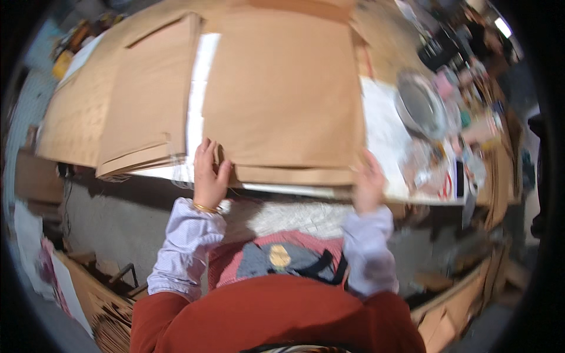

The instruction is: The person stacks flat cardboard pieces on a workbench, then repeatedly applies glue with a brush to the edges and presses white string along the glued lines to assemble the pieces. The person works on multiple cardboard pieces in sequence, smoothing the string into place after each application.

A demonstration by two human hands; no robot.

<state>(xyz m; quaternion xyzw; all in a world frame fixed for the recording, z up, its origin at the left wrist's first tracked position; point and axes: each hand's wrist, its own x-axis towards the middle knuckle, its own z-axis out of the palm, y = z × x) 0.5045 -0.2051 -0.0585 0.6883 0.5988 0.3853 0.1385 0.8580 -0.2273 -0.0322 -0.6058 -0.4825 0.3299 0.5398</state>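
Note:
A large brown kraft paper bag [285, 94] lies flat in front of me, its folded bottom strip along the table's near edge. More paper layers seem to show beneath its sides. My left hand [210, 173] is at its lower left corner, fingers stretched along the side edge and thumb apart. At the lower right corner is my right hand [369, 182], smeared by motion, with its fingertips near the bag's side edge. Whether it grips the paper cannot be made out. Left of my left hand lies a stack of similar brown bags [147, 100], with thin pale strings at its near corner.
The wooden table [70, 129] has white sheeting [382, 117] on it. At the right are a clear plastic basin [419, 105], a pink cup [445, 82], crumpled plastic [426, 170] and a dark phone-like slab [459, 178]. Cardboard pieces [453, 306] stand below, on both sides of me.

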